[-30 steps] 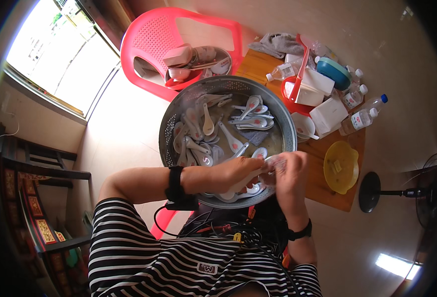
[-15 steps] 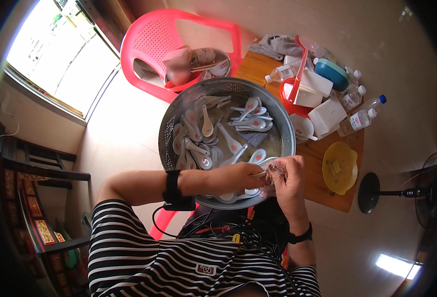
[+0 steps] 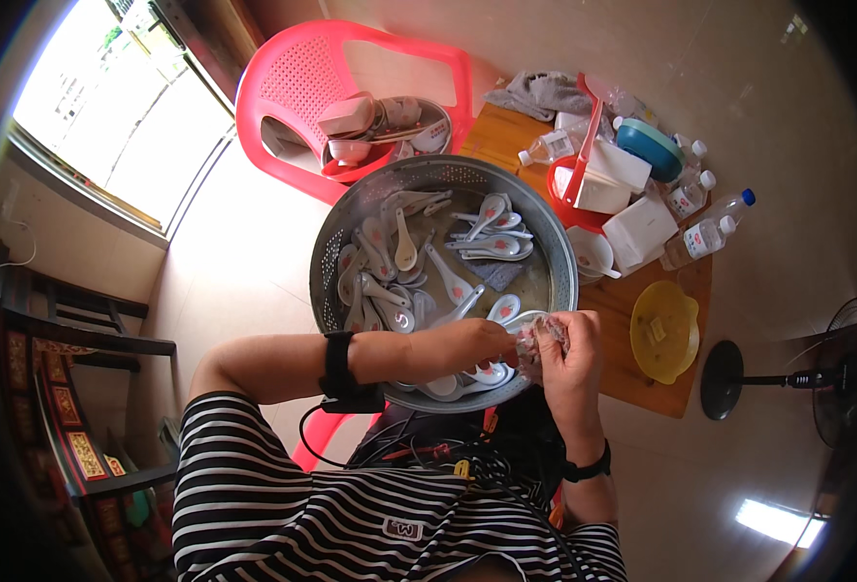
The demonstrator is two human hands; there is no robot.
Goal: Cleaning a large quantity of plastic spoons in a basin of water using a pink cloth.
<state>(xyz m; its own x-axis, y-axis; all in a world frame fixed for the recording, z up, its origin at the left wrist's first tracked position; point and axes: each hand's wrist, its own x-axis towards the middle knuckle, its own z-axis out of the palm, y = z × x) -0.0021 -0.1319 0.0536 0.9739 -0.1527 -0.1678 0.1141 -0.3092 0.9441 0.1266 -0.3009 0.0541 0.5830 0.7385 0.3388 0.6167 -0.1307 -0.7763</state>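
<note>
1. The person's left hand [image 3: 477, 347] reaches across the near right part of a round grey tub [image 3: 566, 281], its fingers curled in against a bunched, pinkish-grey cloth [image 3: 527, 351]; whether they also grip a spoon cannot be told, as that spot is hidden.
2. The right hand [image 3: 570, 351] grasps the same cloth — thumb and fingers pinched on it — just over the tub's near right rim. The two hands are close together, with the cloth between them.
3. White spoons [image 3: 454, 281], several with a red mark in the bowl, lie inside the tub. Many are heaped on its left side, with a tan spoon [image 3: 405, 244] on top; a smaller group is stacked at the upper right, next to a grey rag [image 3: 496, 274]. More show near and under the hands.
4. The tub has small holes around its upper wall.
5. Beyond the tub, to the left, is a pink-red plastic chair [image 3: 297, 82] bearing a pile of bowls [image 3: 349, 152].
6. To the right, a wooden table [image 3: 621, 364] carries a yellow basin [image 3: 647, 359], white boxes [image 3: 640, 233], a teal bowl [image 3: 650, 147], a red dipper [image 3: 592, 126], plastic bottles [image 3: 705, 238] and a grey towel [image 3: 540, 94].
7. A dark band sits on each wrist — the left one [image 3: 338, 364] with a black box on it.
</note>
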